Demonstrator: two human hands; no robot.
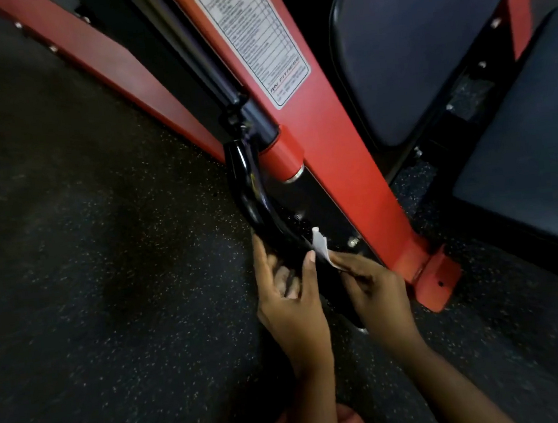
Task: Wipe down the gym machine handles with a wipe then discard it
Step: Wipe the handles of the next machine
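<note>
Head view: right hand point(375, 287) pinched the wipe point(321, 246) against the black handle point(255, 193). Left hand point(290, 299) gripped the same handle just beside it. Handle's axis curved up-left, away from both hands; next stroke probably went that way.

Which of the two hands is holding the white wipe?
The right hand pinches the white wipe at the black curved handle; the left hand only grips the handle itself.

The handle point(256, 198), a glossy black curved bar, sweeps from 12 o'clock down toward 5 o'clock. The wipe point(321, 246), small, white and crumpled, touches its 3 o'clock side.
</note>
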